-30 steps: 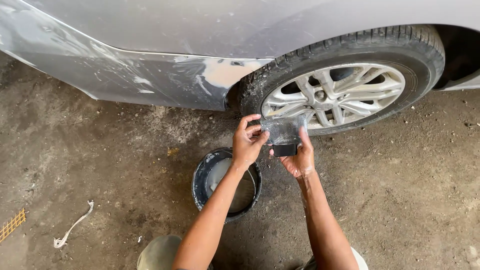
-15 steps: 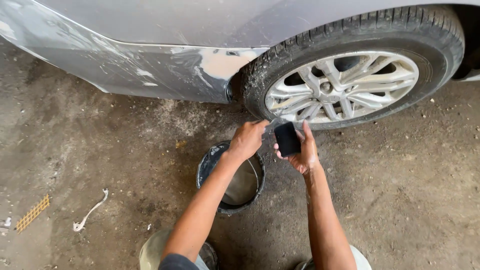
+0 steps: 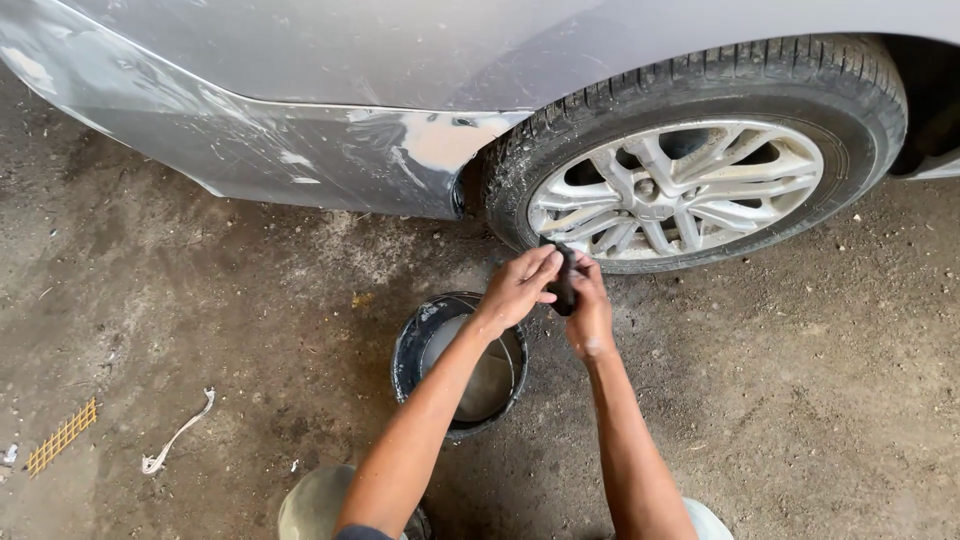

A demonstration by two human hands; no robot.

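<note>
Both the left hand [image 3: 520,288] and right hand [image 3: 588,305] grasp the small dark block [image 3: 565,285] above the round dark bucket [image 3: 412,345] on the floor, so a firm, even fold seems wise.

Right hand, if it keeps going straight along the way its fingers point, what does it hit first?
Probably the tyre: the right hand, holding a small dark block together with the left hand, points up toward the lower edge of the wheel. Depth is unclear.
</note>
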